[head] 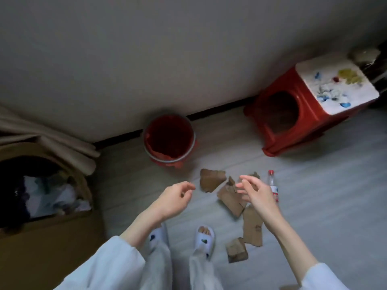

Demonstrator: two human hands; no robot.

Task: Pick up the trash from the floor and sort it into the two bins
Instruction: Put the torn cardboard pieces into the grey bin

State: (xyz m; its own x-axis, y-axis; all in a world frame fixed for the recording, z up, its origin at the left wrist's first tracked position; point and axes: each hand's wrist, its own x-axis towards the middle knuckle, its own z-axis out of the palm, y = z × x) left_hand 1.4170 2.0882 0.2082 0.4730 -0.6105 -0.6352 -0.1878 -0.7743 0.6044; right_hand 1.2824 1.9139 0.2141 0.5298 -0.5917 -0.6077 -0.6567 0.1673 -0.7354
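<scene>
Several torn brown cardboard pieces (212, 181) lie on the grey floor ahead of my feet, with more cardboard pieces (252, 227) closer to me. A clear plastic bottle (273, 186) with a red cap lies beside them on the right. A round red bin (170, 140) with a red liner stands by the wall. A cardboard box (52, 237) holding bags and other trash sits at the left. My left hand (176, 198) hovers empty with loosely curled fingers. My right hand (254, 192) hangs over the cardboard, fingers apart, holding nothing.
A red plastic stool (297, 120) with a white flowered top stands at the right by the wall. A beige curtain (48, 141) drapes over the box at the left. My feet in white slippers (204, 237) are on the floor below my hands.
</scene>
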